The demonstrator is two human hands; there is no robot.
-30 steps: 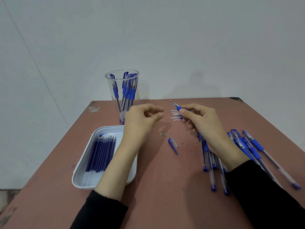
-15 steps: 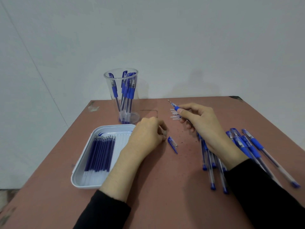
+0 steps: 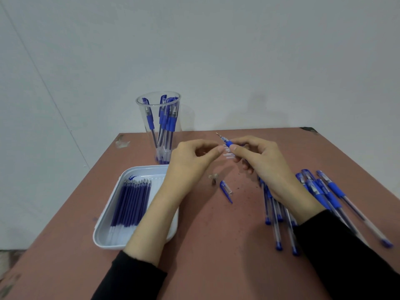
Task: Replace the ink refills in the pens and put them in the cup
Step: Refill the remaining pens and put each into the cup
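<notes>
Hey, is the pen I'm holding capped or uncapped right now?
Uncapped. The pen in the right hand shows its bare metal tip, and a loose blue cap lies on the table.

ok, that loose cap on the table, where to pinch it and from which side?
Pinch the cap across its clear mid-body, coming down from above. It lies flat and diagonal on the table with bare space on both long sides; the thin pointed end would likely slip.
</notes>
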